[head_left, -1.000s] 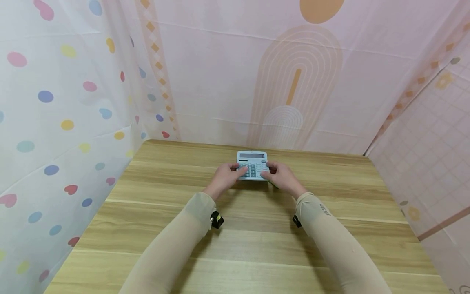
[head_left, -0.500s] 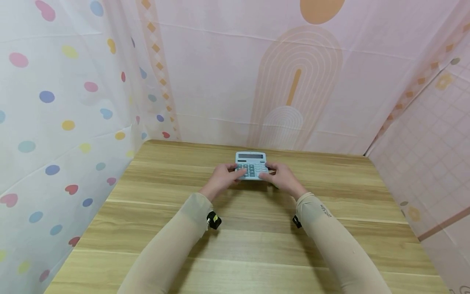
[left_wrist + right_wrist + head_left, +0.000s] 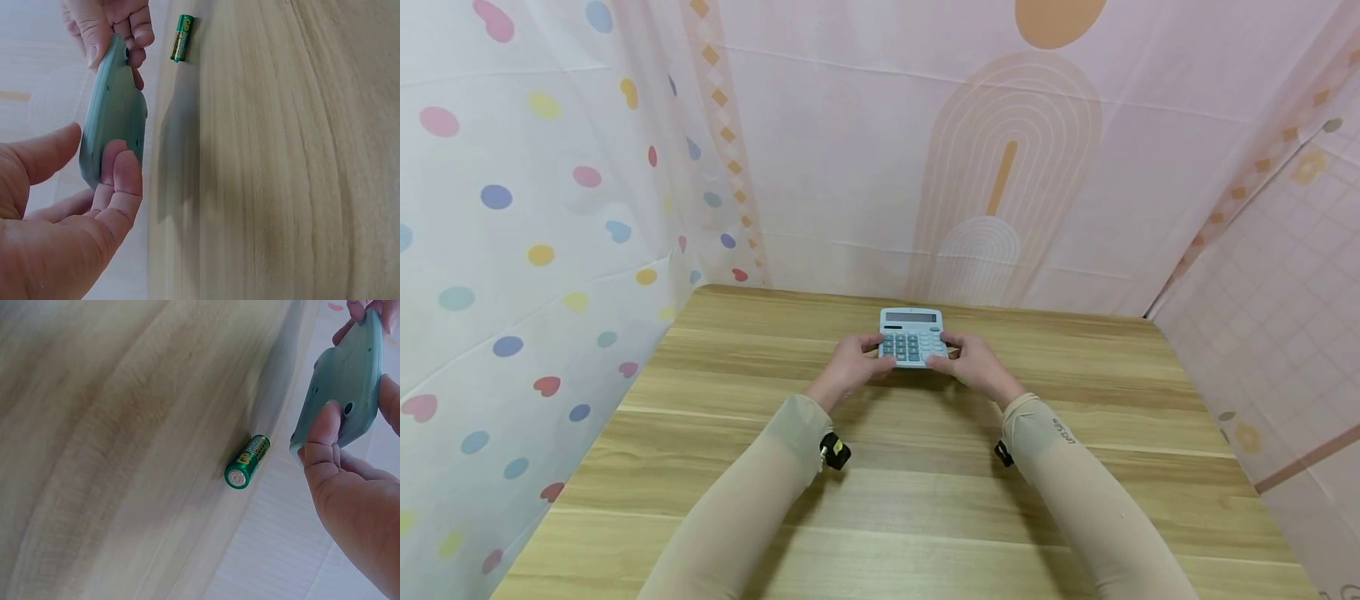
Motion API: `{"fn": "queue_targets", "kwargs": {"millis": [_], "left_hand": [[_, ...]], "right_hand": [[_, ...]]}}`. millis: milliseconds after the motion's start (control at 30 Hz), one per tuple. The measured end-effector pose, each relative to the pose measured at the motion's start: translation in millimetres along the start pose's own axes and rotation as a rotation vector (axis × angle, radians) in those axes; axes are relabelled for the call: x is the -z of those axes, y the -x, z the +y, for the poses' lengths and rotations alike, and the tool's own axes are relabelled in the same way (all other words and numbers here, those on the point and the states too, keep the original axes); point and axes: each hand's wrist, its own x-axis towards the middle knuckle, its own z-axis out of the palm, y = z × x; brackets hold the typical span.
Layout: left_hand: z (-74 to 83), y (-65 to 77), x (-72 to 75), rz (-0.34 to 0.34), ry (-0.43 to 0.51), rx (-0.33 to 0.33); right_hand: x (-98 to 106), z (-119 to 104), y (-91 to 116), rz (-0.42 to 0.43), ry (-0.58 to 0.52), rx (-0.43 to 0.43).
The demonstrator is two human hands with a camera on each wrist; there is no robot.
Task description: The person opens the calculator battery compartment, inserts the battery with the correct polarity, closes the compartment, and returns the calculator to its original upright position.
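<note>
A light blue calculator (image 3: pixel 912 321) is held up above the table, its screen and keys toward the head camera. At its left edge my left hand (image 3: pixel 852 364) grips it, thumb on the front near the lower corner and fingers behind. The right edge is gripped by my right hand (image 3: pixel 976 364), thumb over the lower right keys. Both wrist views show the smooth back of the calculator (image 3: pixel 119 119), with fingertips pressed on it. Beneath, a green battery (image 3: pixel 248 461) lies on the wood; in the head view it is hidden.
The wooden table (image 3: pixel 917 517) reaches back to a pink patterned curtain (image 3: pixel 835 167). A dotted curtain (image 3: pixel 550 308) hangs along the left side, and a pale grid-patterned one (image 3: pixel 1292 275) along the right.
The calculator has shifted slightly left with both hands. My left thumb has slid off the keys toward the lower left corner. The green battery, partly visible earlier by the right hand, is now covered.
</note>
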Motion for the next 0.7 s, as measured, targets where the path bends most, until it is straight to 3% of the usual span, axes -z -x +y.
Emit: {"fn": "queue_targets", "kwargs": {"millis": [400,700], "left_hand": [[-3.4,-2.2,-0.3,0.026,0.117,-0.012],[-5.1,-2.7,4.1,0.011,0.107,0.012]], "right_hand": [[-3.1,-4.7,-0.6,0.011,-0.002,-0.009],[-6.3,-3.4,-2.2,0.015,-0.010,-0.009]]}}
